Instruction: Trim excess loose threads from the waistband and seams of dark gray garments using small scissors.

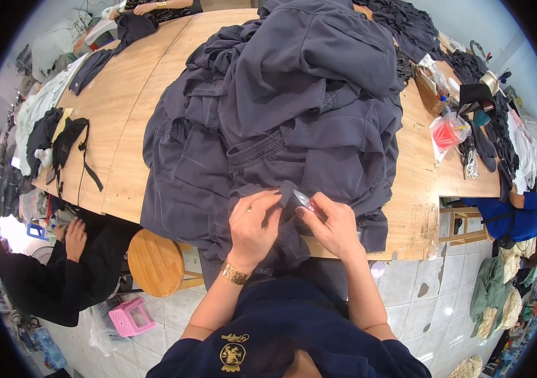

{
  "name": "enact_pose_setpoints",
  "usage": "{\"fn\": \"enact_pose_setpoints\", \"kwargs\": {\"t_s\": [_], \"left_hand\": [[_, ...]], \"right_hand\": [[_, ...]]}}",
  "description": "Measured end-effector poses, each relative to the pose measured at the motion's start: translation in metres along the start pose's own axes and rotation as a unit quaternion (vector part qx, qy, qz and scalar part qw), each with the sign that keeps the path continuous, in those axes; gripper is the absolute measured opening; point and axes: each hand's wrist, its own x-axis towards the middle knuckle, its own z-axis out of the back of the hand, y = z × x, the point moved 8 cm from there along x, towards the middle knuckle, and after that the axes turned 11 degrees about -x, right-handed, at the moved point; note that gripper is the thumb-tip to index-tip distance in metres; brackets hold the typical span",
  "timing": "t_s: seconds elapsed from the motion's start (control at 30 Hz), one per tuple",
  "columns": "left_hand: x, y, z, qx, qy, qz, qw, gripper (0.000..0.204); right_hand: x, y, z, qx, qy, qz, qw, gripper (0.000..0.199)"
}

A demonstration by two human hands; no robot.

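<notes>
1. Dark grey cloth (287, 189), between the hands, is pinched by the left hand (253, 225); holding it taut would help.
2. The right hand (333, 228) grips what look like silver-bladed snips (303, 200); their tips are best angled away from the left hand.
3. The garment pile (319, 82) just beyond both hands should be kept off those tips.

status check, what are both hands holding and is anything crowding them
Left hand pinching dark grey fabric garment. Right hand holding small, pointed silver metal snips beside it. Matching garments heaped close ahead on pale wooden table.
</notes>
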Motion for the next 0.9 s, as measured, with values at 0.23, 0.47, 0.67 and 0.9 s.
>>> {"fn": "enact_pose_setpoints", "kwargs": {"t_s": [0.23,0.47,0.67,0.9], "left_hand": [[-0.003,-0.001,-0.001,-0.009,0.003,-0.016,1.000,0.031],[-0.003,-0.002,0.000,-0.012,0.005,-0.015,1.000,0.032],[0.000,-0.008,-0.001,0.003,0.007,-0.040,0.999,0.031],[-0.004,-0.008,-0.003,0.035,0.023,-0.079,0.996,0.024]], "right_hand": [[0.002,0.000,-0.002,-0.008,0.004,-0.001,1.000,0.038],[0.003,0.002,-0.003,-0.010,0.006,0.004,1.000,0.037],[0.003,-0.003,0.000,-0.013,-0.021,0.012,1.000,0.037],[0.003,-0.003,0.003,-0.016,-0.019,0.002,1.000,0.038]]}}
